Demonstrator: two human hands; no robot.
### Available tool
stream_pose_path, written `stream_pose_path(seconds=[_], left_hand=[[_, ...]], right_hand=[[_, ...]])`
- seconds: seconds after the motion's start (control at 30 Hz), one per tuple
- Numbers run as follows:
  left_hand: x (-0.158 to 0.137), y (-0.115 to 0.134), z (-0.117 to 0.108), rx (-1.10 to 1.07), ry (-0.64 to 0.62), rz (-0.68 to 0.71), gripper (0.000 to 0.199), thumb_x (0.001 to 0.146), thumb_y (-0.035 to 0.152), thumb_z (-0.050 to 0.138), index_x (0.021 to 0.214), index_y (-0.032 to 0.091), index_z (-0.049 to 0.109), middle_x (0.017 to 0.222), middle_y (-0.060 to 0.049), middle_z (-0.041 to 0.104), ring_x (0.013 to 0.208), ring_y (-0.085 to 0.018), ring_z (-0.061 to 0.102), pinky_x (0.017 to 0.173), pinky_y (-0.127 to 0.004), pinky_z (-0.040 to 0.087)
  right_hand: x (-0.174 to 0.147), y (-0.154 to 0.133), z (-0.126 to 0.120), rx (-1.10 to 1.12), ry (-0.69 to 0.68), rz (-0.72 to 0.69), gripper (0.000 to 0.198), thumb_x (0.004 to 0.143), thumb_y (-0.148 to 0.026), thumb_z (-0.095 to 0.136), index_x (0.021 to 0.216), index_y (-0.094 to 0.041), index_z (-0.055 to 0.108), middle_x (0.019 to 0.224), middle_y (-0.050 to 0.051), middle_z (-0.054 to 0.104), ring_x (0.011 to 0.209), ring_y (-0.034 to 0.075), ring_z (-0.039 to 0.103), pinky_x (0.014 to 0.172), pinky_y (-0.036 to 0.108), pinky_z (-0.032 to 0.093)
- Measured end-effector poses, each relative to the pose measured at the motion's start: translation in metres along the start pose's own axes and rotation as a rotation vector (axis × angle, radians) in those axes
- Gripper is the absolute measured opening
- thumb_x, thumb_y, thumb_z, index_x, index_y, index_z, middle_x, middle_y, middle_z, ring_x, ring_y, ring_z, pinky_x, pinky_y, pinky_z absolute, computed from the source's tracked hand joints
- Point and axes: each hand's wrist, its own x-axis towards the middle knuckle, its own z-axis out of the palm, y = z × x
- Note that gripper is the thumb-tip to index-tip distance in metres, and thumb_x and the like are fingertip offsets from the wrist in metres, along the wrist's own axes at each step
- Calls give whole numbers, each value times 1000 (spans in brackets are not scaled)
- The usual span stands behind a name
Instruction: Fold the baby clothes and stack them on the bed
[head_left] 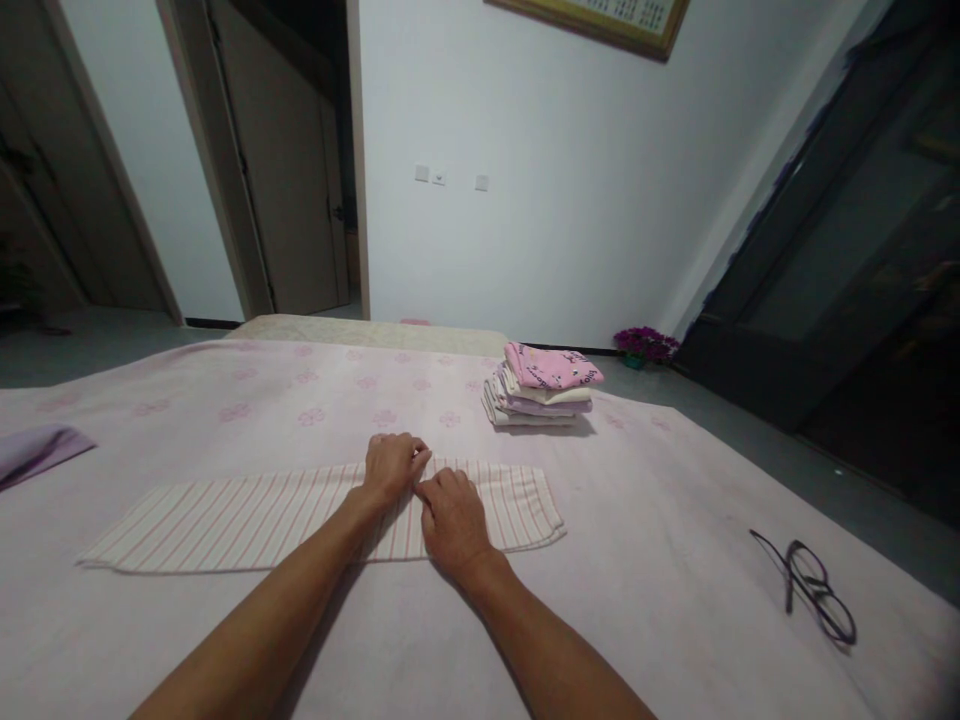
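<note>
A pair of cream pajama trousers with reddish stripes [247, 515] lies flat and folded lengthwise across the bed, its banded end to the right. My left hand [394, 468] is on the cloth near its far edge, fingers bent and pinched toward the thumb. Close beside it, slightly nearer to me, my right hand [455, 518] rests on the same cloth with curled fingers. Both hands appear to grip the fabric right of its middle, though the fingertips are partly hidden.
A stack of folded clothes [540, 395], pink on top, sits beyond my hands to the right. Eyeglasses [814, 590] lie at the right on the pale pink bed sheet [660, 560]. A purple cloth [37, 455] shows at the left edge.
</note>
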Motion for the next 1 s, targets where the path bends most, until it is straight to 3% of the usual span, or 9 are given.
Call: stream_pose_path(seconds=[0.1,0.17,0.3,0.5,0.67,0.8,1.0], left_hand=[[-3,0,9,71,69,26,27,92,38,52,93,21,73,96,-10,73,99,-26,64,98,-43,34],[-3,-2,13,107,103,39,24,92,37,54,95,21,71,96,-10,71,99,-26,63,100,-44,32],[-1,-8,16,155,140,92,26,93,38,54,102,19,69,103,-12,69,104,-28,61,105,-48,30],[-18,-31,5,172,165,210,39,96,38,50,128,18,61,141,-17,54,137,-30,41,114,-49,29],[-53,-71,-3,148,-17,444,55,99,48,40,146,21,46,156,-14,40,147,-28,30,119,-47,27],[-75,-99,-14,204,-136,383,63,98,57,35,154,28,33,161,-13,28,150,-31,23,119,-50,22],[-99,-150,-39,256,-150,206,62,97,58,34,154,32,31,163,-10,25,151,-29,20,119,-49,18]], right_hand=[[-1,-1,-1,1,6,63,23,90,-16,53,107,-24,65,111,7,62,106,24,51,93,39,40],[-2,-2,0,-6,-7,101,32,93,-23,51,124,-22,60,132,10,58,123,26,46,105,43,35],[-1,4,3,-20,-166,128,59,100,-45,37,150,-13,39,160,14,30,149,28,18,119,49,14],[5,34,-6,-83,-267,211,68,102,-51,26,155,-10,28,163,14,17,152,26,9,121,49,3],[8,47,-8,-139,-284,255,69,101,-52,25,156,-10,24,163,14,15,152,27,8,121,49,0],[8,48,-2,-161,-285,250,70,101,-53,24,156,-10,24,163,13,17,152,26,9,120,48,-1],[8,58,-4,-213,-281,277,69,101,-55,22,157,-14,25,163,12,20,151,26,12,119,47,-2]])
